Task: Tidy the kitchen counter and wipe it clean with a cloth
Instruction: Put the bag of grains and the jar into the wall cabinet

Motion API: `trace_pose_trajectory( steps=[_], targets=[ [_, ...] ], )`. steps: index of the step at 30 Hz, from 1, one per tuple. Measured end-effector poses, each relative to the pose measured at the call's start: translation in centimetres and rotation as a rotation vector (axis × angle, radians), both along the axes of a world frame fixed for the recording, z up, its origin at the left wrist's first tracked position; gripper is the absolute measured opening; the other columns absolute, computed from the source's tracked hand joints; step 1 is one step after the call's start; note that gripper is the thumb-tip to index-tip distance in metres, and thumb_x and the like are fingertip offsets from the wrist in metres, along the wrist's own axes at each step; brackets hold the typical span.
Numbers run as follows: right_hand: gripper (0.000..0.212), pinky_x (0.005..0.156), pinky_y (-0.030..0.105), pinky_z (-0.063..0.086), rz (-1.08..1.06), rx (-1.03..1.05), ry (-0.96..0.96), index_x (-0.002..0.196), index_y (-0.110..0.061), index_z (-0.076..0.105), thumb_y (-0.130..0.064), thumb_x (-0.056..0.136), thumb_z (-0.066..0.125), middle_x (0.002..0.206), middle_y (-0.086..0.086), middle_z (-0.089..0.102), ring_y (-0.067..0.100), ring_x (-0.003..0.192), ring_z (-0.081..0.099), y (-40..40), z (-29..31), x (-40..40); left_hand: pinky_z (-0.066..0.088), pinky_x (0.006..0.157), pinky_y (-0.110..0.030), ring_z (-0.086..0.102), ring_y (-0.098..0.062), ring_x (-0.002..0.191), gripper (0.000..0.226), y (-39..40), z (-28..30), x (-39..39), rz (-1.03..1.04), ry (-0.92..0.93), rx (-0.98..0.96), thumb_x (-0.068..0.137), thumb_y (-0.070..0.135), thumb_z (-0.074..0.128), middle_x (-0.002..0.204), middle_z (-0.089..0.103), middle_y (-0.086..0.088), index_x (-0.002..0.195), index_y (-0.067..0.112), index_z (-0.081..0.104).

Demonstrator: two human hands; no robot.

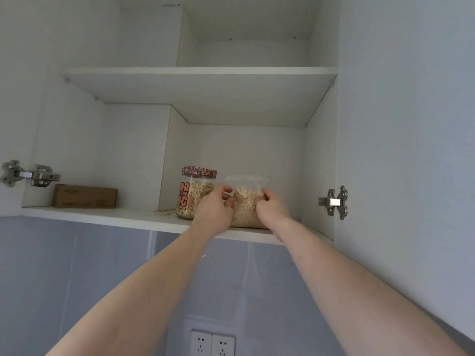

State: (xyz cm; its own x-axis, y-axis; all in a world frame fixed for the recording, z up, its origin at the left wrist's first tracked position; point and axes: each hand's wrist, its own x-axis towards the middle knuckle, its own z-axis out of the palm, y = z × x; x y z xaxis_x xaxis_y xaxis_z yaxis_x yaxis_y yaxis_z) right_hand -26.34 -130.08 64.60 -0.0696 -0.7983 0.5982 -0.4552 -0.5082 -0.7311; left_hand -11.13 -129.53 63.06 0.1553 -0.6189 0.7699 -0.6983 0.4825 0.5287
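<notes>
A clear plastic bag of oats stands upright on the bottom shelf of an open white wall cupboard. My left hand grips the bag's left side and my right hand grips its right side. Just to the left of the bag stands a glass jar of oats with a patterned lid and orange lettering; my left hand partly covers it. The counter and any cloth are out of view.
A brown cardboard box lies at the shelf's left. A few oat flakes are scattered on the shelf. The upper shelf holds nothing visible. Open cupboard doors with metal hinges flank the opening. Wall sockets sit on the blue wall below.
</notes>
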Motion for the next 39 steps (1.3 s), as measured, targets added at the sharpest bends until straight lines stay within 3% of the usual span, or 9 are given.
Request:
trace_pose_trajectory(
  steps=[9,13,16,21,25,28,31,34,39],
  targets=[
    [0.027,0.094,0.034,0.046,-0.106,-0.037,0.110,0.120,-0.010,0.064,-0.023,0.104,0.047,0.123,0.014,0.068,0.033,0.117,0.061,0.9,-0.7,0.4,0.057,0.078,-0.041,0.066,-0.019,0.080,0.010,0.8,-0.6,-0.1,0.125,-0.063,0.066,0.098,0.031,0.054,0.086,0.070,0.004,0.103,0.029,0.062],
    [0.038,0.101,0.037,0.043,-0.232,-0.045,0.147,0.139,-0.009,0.051,-0.025,0.106,0.040,0.140,0.016,0.057,0.035,0.129,0.053,2.4,-1.0,0.9,0.054,0.071,-0.037,0.064,-0.023,0.082,0.021,1.2,-0.5,-0.2,0.190,-0.125,0.063,0.093,0.016,0.049,0.090,0.070,0.000,0.109,0.024,0.059],
    [0.048,0.098,0.040,0.043,-0.361,-0.101,0.291,0.152,-0.015,0.033,-0.027,0.106,0.035,0.150,0.010,0.047,0.034,0.130,0.051,4.1,-2.2,1.0,0.049,0.068,-0.035,0.061,-0.023,0.085,0.030,1.5,-0.4,-0.2,0.199,-0.111,0.051,0.088,0.011,0.049,0.097,0.072,-0.002,0.115,0.022,0.057],
    [0.054,0.106,0.041,0.038,-0.484,-0.220,0.565,0.156,-0.016,0.025,-0.038,0.107,0.029,0.163,0.005,0.028,0.028,0.133,0.048,5.9,-5.7,0.4,0.049,0.085,-0.040,0.066,-0.021,0.094,0.027,2.1,-1.5,0.1,0.226,-0.067,-0.033,0.092,0.017,0.047,0.097,0.071,0.004,0.117,0.024,0.054],
    [0.049,0.108,0.039,0.031,-0.537,-0.212,0.751,0.142,-0.019,0.044,-0.048,0.105,0.029,0.142,0.003,0.052,0.025,0.128,0.047,7.3,-7.7,-1.6,0.045,0.073,-0.037,0.061,-0.025,0.098,0.020,2.9,-3.6,0.5,0.202,-0.182,-0.072,0.101,0.027,0.041,0.105,0.067,-0.002,0.112,0.021,0.056],
    [0.043,0.117,0.041,0.023,-0.527,-0.220,0.794,0.136,-0.021,0.046,-0.045,0.101,0.040,0.131,0.003,0.053,0.027,0.125,0.044,8.8,-9.0,-2.7,0.042,0.099,-0.039,0.050,-0.027,0.122,0.031,4.7,-5.2,1.0,0.196,-0.261,-0.036,0.105,0.030,0.035,0.126,0.062,-0.005,0.121,0.017,0.059],
    [0.053,0.125,0.045,0.010,-0.501,-0.170,0.782,0.147,-0.020,0.036,-0.040,0.100,0.047,0.139,0.003,0.045,0.027,0.136,0.034,10.3,-9.4,-3.0,0.019,0.124,-0.037,0.027,-0.024,0.146,0.047,7.5,-7.0,1.5,0.222,-0.434,0.064,0.106,0.032,0.035,0.155,0.041,-0.004,0.148,0.013,0.042],
    [0.057,0.120,0.045,0.022,-0.416,-0.125,0.735,0.150,-0.018,0.031,-0.036,0.099,0.049,0.148,0.003,0.037,0.027,0.145,0.026,12.0,-9.7,-3.0,0.012,0.127,-0.037,0.005,-0.022,0.155,0.062,10.9,-7.8,2.0,0.167,-0.524,0.240,0.105,0.029,0.037,0.168,0.011,-0.001,0.161,0.014,0.014],
    [0.057,0.117,0.036,0.029,-0.200,-0.113,0.556,0.150,-0.020,0.033,-0.031,0.098,0.052,0.156,-0.002,0.030,0.022,0.143,0.032,17.4,-11.9,-1.8,0.018,0.125,-0.037,0.022,-0.024,0.151,0.059,17.8,-7.3,1.8,0.229,-0.711,0.270,0.100,0.022,0.045,0.164,0.024,-0.002,0.156,0.017,0.026]
  ],
)
